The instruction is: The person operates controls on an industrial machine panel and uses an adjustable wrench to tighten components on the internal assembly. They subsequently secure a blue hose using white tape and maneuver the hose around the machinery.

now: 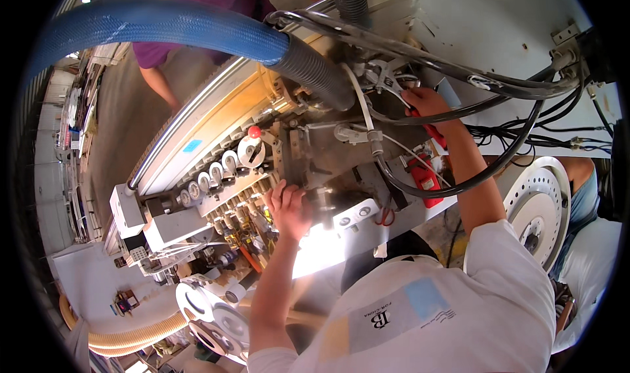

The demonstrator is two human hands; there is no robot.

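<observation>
Pliers [434,134], prob.: red hdls [436,136], silvery head; R grip [426,104] clamped on hdls, L grip [290,210] apart.

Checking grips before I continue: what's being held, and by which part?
The right hand grips a red-handled tool by its handle; the left hand shows nothing held.

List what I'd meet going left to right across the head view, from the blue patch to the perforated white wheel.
Blue patch, red ball knob, left hand, white panel, red-handled scissors, right hand, perforated white wheel.
</observation>
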